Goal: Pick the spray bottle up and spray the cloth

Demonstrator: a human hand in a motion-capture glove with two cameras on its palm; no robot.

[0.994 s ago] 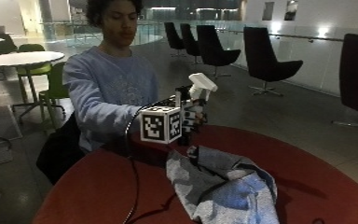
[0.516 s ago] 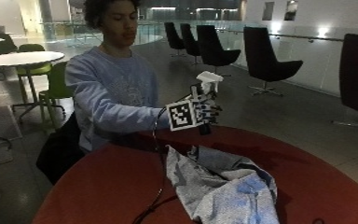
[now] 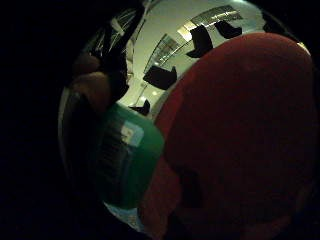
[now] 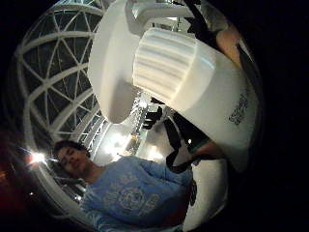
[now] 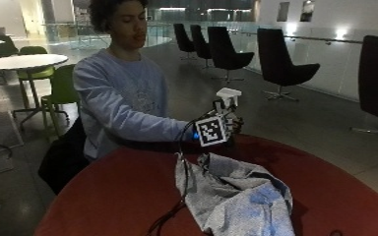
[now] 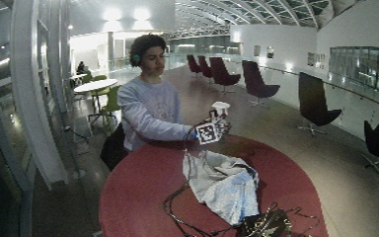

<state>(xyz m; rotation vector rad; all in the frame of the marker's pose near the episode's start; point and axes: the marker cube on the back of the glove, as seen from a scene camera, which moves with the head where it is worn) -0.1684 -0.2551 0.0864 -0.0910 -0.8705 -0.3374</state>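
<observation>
While the black-gloved right hand point(image 5: 227, 125) is curled round the body of the green plastic spray bottle with the white trigger head point(image 5: 228, 97), the bottle stands clear of the round red table point(image 5: 110, 196), lifted above its far edge in front of the seated person. From the little-finger side of the palm, the green labelled body point(image 3: 125, 160) fills the space against the palm, with the red tabletop beyond it; from the thumb side, the ribbed white collar and head point(image 4: 169, 67) loom close.

Outward from the grip, the bottle's long axis runs roughly upright, head on top. Which way the nozzle faces I cannot tell for sure.

Below the bottle and nearer the camera, the crumpled grey-and-blue cloth point(image 5: 238, 196) lies heaped on the tabletop, its near corner just beside the hand's line of descent but not touching the bottle. So the target sits lower than the nozzle and away from the person; in my judgement the bottle must tip or turn so the nozzle bears down on the cloth before the trigger is squeezed. The pick-up looks done, the spraying not yet.
</observation>
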